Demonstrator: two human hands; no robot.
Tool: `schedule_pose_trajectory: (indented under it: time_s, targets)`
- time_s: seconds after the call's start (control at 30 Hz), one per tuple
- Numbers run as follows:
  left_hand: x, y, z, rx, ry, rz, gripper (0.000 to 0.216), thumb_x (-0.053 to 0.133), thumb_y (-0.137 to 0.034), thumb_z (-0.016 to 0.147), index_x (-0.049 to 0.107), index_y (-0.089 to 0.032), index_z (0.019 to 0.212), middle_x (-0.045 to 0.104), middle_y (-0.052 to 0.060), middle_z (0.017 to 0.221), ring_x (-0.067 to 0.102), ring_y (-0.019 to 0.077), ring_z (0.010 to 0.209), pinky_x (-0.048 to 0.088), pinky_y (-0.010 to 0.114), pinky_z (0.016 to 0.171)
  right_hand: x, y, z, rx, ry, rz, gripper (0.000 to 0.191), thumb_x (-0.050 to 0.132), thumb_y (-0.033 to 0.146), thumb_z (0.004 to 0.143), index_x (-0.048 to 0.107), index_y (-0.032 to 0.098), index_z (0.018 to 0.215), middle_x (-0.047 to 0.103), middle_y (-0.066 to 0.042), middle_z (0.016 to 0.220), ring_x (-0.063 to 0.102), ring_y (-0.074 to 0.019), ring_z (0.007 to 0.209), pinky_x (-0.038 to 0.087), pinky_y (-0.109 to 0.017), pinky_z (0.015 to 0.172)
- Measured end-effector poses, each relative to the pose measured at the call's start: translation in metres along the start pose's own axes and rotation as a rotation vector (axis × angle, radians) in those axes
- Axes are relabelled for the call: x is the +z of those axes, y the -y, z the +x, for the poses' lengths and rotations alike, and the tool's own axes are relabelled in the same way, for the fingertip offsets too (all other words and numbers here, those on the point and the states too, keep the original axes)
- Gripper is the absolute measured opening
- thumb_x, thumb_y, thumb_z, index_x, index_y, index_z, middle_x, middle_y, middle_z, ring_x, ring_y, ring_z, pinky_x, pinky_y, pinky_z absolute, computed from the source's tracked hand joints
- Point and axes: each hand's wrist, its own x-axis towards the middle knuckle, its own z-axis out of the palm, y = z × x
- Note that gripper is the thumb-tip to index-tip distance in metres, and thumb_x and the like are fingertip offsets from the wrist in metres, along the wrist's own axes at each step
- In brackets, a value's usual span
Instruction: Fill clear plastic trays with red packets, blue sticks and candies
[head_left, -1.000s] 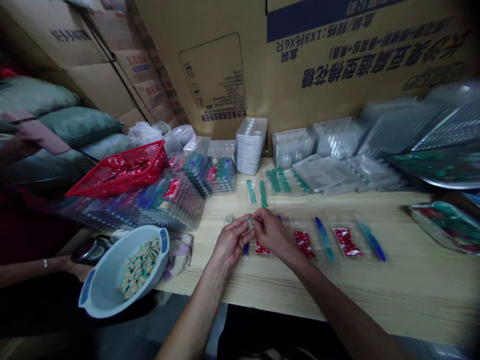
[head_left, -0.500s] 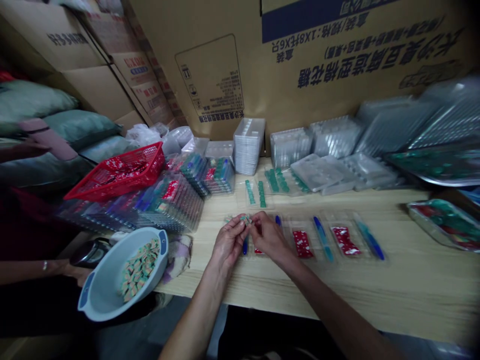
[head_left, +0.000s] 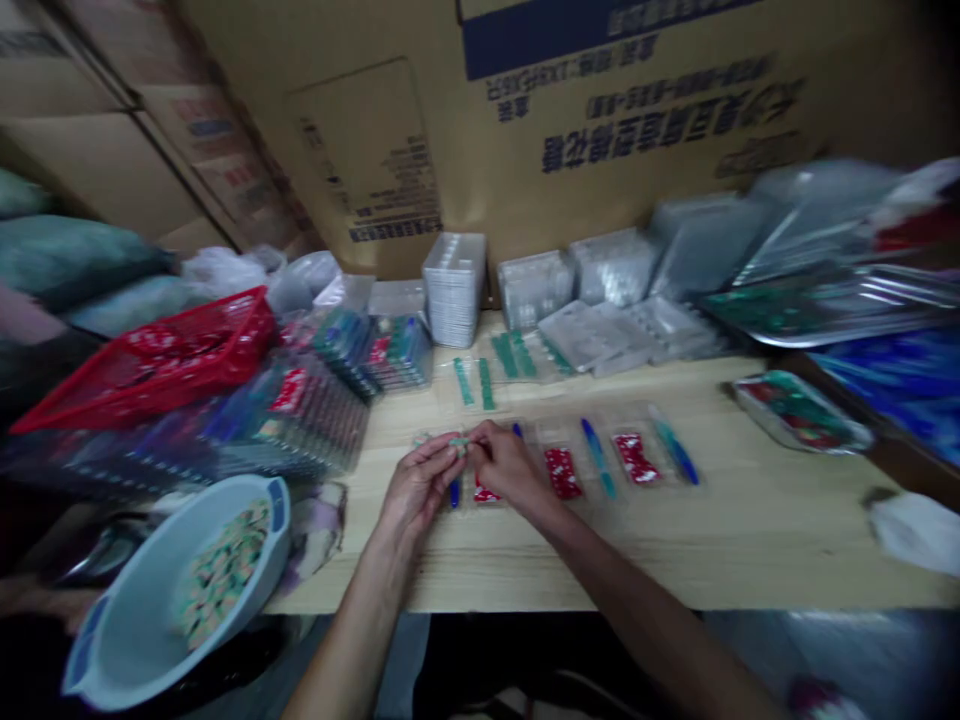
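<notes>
My left hand (head_left: 421,478) is closed around small green-and-beige pieces (head_left: 459,443), palm partly up. The fingertips of my right hand (head_left: 501,462) pinch at the same pieces, touching the left fingers. Both hands hover over clear plastic trays in a row. Beneath them, a red packet (head_left: 486,491) with white spots and a blue pen-shaped item (head_left: 454,493) are partly hidden. To the right lie two more red packets, one nearer (head_left: 562,473) and one farther (head_left: 635,458), beside blue pen-shaped items (head_left: 598,458).
At left, a light blue basin (head_left: 112,640) holds many such pieces. A red basket (head_left: 142,385) rests on filled trays (head_left: 330,410). Behind stand stacked empty trays (head_left: 454,290) and trays with green strips (head_left: 487,385). A foil-like dish (head_left: 802,412) and blue items (head_left: 900,385) are at right.
The whole view has swung right, so the table's contents sit farther left and a box of blue items shows at right. My hands still work together on the small pieces.
</notes>
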Motion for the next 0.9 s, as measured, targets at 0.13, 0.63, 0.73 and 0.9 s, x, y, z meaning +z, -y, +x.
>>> schedule_pose_trajectory:
  time_s: [0.13, 0.63, 0.73, 0.9]
  targets:
    - [0.002, -0.004, 0.008, 0.029, -0.042, 0.12, 0.037, 0.086, -0.002, 0.058, 0.077, -0.012, 0.093, 0.077, 0.005, 0.083, 0.071, 0.0109, 0.072, 0.06, 0.018, 0.072, -0.009, 0.0, -0.014, -0.045, 0.005, -0.094, 0.019, 0.048, 0.007, 0.087, 0.062, 0.017, 0.094, 0.07, -0.004, 0.089, 0.064, -0.0185, 0.084, 0.048, -0.028, 0.077]
    - [0.123, 0.037, 0.102, 0.424, 0.526, 1.532, 0.024, 0.065, -0.005, 0.066, 0.079, -0.013, 0.085, 0.072, 0.001, 0.073, 0.062, 0.0155, 0.07, 0.047, 0.024, 0.069, -0.059, -0.026, -0.092, -0.049, 0.071, -0.705, 0.028, 0.05, 0.0, 0.085, 0.064, 0.014, 0.105, 0.058, -0.014, 0.113, 0.054, -0.0277, 0.107, 0.044, -0.039, 0.089]
    - [0.125, 0.044, 0.106, 0.472, 0.585, 1.632, 0.023, 0.064, -0.004, 0.066, 0.08, -0.016, 0.078, 0.073, 0.003, 0.077, 0.064, 0.0186, 0.075, 0.047, 0.026, 0.075, -0.058, -0.027, -0.094, -0.062, 0.062, -0.696, 0.031, 0.048, -0.001, 0.085, 0.064, 0.014, 0.107, 0.058, -0.014, 0.113, 0.054, -0.0279, 0.107, 0.044, -0.04, 0.09]
    - [0.117, 0.048, 0.102, 0.609, 0.581, 1.701, 0.026, 0.058, -0.003, 0.073, 0.078, -0.015, 0.086, 0.071, 0.008, 0.09, 0.063, 0.0212, 0.085, 0.047, 0.029, 0.082, -0.057, -0.031, -0.098, -0.068, 0.069, -0.677, 0.034, 0.05, 0.0, 0.082, 0.064, 0.015, 0.109, 0.056, -0.014, 0.115, 0.053, -0.029, 0.108, 0.045, -0.041, 0.09]
